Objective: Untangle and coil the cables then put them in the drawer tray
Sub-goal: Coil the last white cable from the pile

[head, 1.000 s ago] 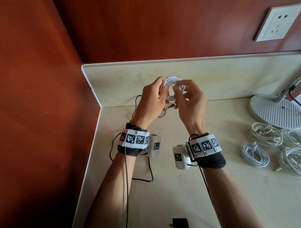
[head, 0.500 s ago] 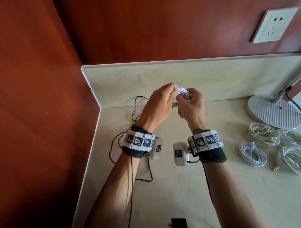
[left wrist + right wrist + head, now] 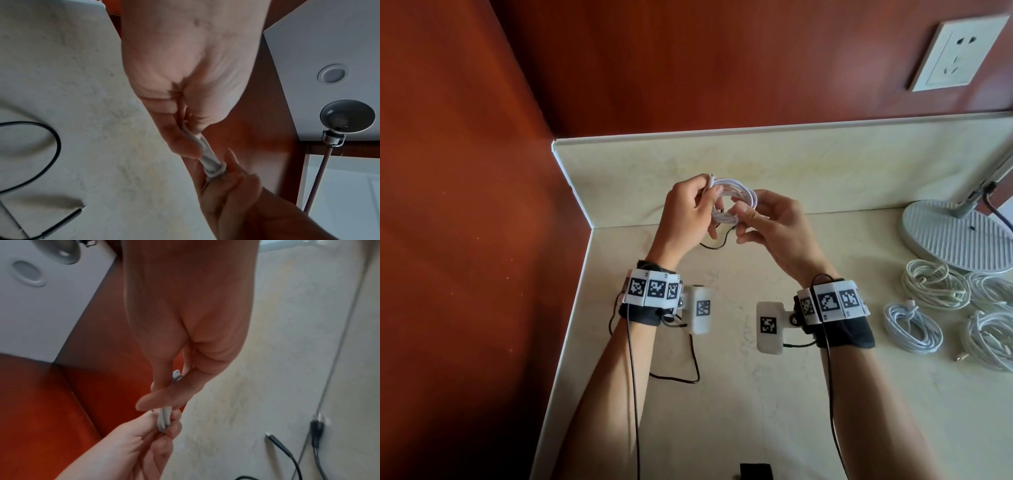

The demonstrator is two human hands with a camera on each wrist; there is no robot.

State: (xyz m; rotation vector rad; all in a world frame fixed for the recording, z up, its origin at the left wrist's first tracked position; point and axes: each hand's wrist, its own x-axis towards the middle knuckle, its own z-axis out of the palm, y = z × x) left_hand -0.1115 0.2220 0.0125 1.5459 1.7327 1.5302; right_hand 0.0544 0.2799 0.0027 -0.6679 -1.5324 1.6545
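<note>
A white cable coil [image 3: 732, 195] hangs in the air above the back of the cream countertop [image 3: 756, 394], held between both hands. My left hand [image 3: 698, 212] pinches its left side, with a connector tip sticking up by the fingers. On the coil's right side my right hand [image 3: 760, 222] grips the loops between thumb and fingers. The left wrist view shows the coil [image 3: 207, 160] edge-on, pinched by the left hand [image 3: 189, 142]. In the right wrist view the right hand [image 3: 170, 389] clamps the coil [image 3: 164, 418] with a connector beside the thumb. No drawer tray is in view.
Several coiled white cables [image 3: 935, 287] lie at the right of the counter by a round grey lamp base [image 3: 955, 236]. A thin black cable [image 3: 717, 245] runs over the counter under the hands. Red-brown walls close the left and back; a wall socket [image 3: 959, 54] sits upper right.
The hands have moved apart a little and the coil now shows as an open ring between them. Half a second ago it was bunched small between the fingertips.
</note>
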